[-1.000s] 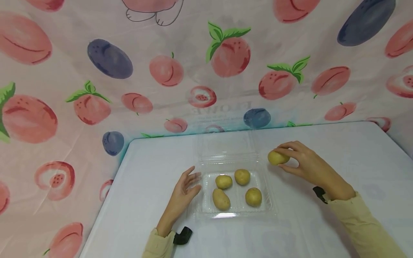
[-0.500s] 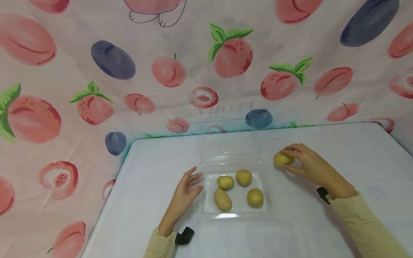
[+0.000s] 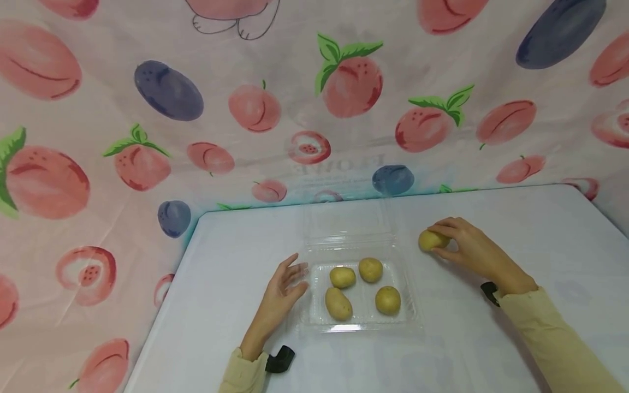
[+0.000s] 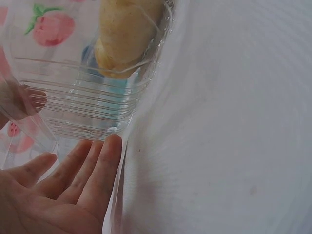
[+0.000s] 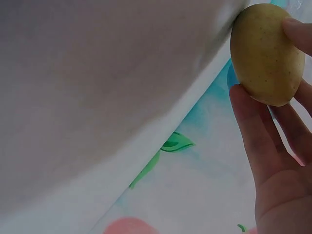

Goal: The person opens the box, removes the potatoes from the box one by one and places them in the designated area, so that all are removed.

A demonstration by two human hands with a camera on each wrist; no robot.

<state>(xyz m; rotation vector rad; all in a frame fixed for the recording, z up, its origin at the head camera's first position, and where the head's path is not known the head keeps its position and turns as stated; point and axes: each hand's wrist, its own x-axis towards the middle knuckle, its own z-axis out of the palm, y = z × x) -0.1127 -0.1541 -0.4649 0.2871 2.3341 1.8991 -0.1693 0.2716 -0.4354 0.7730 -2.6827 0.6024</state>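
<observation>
My right hand (image 3: 469,251) pinches a small yellow potato (image 3: 429,240) between thumb and fingertips, to the right of a clear plastic container. In the right wrist view this potato (image 5: 265,56) is close to the white table surface; whether it touches is unclear. The clear container (image 3: 344,328) sits with its lid raised at the back and several potatoes (image 3: 339,304) lying inside. My left hand (image 3: 276,299) is at the container's left side, its fingers extended. In the left wrist view the fingertips of my left hand (image 4: 68,195) are against or very near the ribbed clear wall.
A white cloth covers the table (image 3: 472,349). Behind it hangs a fruit-printed curtain (image 3: 245,49), and the clear lid (image 3: 346,221) stands up between it and the container. A black wrist strap piece (image 3: 280,359) shows below my left hand.
My right hand has carried the potato slightly to the right, away from the container, and has stayed nearly still over the last half second. My left hand and the container have not moved.
</observation>
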